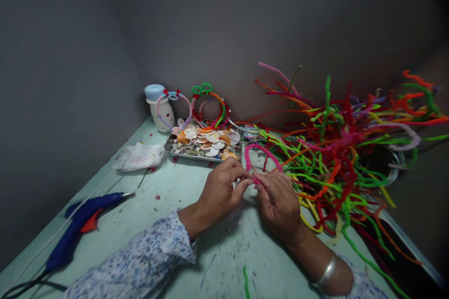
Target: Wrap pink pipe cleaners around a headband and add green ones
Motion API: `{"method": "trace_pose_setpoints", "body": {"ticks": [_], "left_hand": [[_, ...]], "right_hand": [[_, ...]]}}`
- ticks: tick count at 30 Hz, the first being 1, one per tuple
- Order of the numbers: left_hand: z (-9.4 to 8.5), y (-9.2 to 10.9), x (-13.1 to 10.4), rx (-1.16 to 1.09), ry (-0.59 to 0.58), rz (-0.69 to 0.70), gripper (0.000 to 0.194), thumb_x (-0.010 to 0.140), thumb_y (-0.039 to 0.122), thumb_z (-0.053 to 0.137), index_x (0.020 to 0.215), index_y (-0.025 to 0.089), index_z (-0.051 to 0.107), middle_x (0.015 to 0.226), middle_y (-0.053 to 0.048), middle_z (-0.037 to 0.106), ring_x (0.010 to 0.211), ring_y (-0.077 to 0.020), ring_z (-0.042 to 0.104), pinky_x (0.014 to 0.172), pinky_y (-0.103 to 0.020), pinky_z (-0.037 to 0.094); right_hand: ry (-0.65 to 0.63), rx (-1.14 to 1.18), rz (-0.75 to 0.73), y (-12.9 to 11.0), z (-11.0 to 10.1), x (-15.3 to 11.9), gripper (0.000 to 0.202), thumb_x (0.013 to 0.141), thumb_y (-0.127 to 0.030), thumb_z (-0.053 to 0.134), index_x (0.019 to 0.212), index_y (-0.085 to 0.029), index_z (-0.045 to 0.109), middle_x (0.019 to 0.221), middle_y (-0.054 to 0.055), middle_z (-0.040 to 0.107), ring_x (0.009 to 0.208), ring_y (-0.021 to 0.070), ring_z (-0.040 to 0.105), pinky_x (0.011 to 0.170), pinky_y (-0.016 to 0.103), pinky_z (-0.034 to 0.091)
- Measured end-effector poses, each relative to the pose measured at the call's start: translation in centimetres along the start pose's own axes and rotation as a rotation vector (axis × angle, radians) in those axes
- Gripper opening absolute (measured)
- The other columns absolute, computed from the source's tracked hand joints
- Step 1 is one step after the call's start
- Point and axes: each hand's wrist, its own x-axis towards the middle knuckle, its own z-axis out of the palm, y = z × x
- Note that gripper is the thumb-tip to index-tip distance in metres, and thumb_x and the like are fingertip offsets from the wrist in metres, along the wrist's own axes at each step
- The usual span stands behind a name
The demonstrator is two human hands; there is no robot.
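Observation:
Over the middle of the table both hands meet at a bright pink pipe cleaner, which arches up behind the fingers in a loop. My left hand pinches it between thumb and forefinger. Close beside, my right hand is closed on the same pink pipe cleaner, thumb and fingertips pressed together. What lies between the fingertips is mostly hidden. Just behind the hands stands a metal tray heaped with seashells. A hoop wrapped in pink and lilac and another with green loops rise at the tray's back.
A blue glue gun with a cord lies at left, near a clear plastic bag. A white jar with a blue lid stands by the wall. Tangled coloured pipe cleaners crowd the right side; a green piece lies in front.

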Motion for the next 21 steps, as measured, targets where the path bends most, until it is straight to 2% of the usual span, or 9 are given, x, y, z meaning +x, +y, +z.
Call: {"method": "trace_pose_setpoints", "body": {"ticks": [7, 11, 21], "left_hand": [[0.43, -0.41, -0.03, 0.010, 0.000, -0.075, 0.013, 0.084, 0.026, 0.060, 0.089, 0.018, 0.069, 0.086, -0.004, 0.058, 0.083, -0.0160, 0.055, 0.075, -0.027, 0.043], [0.49, -0.38, -0.02, 0.001, 0.009, -0.114, 0.013, 0.083, 0.029, 0.061, 0.083, 0.017, 0.067, 0.084, -0.004, 0.058, 0.082, -0.0161, 0.055, 0.073, -0.027, 0.043], [0.16, 0.25, 0.11, -0.021, -0.055, -0.163, 0.017, 0.085, 0.029, 0.057, 0.073, 0.017, 0.059, 0.076, 0.000, 0.053, 0.074, -0.0138, 0.050, 0.066, -0.025, 0.038]], "right_hand": [[0.030, -0.007, -0.014, 0.20, -0.02, 0.06, 0.029, 0.082, -0.005, 0.054, 0.107, -0.019, 0.059, 0.089, 0.006, 0.070, 0.084, 0.0197, 0.061, 0.081, 0.039, 0.045], [0.040, -0.004, -0.010, 0.18, -0.13, 0.11, 0.029, 0.083, -0.007, 0.054, 0.108, -0.020, 0.060, 0.090, 0.005, 0.070, 0.084, 0.0194, 0.062, 0.081, 0.039, 0.045], [0.024, -0.008, -0.018, 0.09, -0.32, 0.12, 0.030, 0.083, -0.009, 0.054, 0.109, -0.021, 0.060, 0.089, 0.004, 0.071, 0.084, 0.0187, 0.063, 0.083, 0.038, 0.044]]}}
